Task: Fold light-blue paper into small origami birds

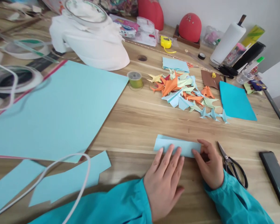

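Observation:
A light blue strip of paper (177, 145), folded lengthwise, lies on the wooden table in front of me. My left hand (164, 177) rests flat with its fingertips on the strip's near edge, fingers stretched out. At the strip's right end, my right hand (210, 163) pinches the paper between thumb and index finger. Scissors (232, 163) with black handles lie just right of that hand. Beyond the strip is a pile of folded paper shapes (170, 85) in orange, blue, green and yellow.
Large light blue sheets (67, 109) and paper offcuts (72, 180) lie at left, crossed by a white cable (84, 180). A spool (134, 79), a teal square (236, 101), a stack of blue paper (175, 64) and a black phone (275, 179) surround the work area.

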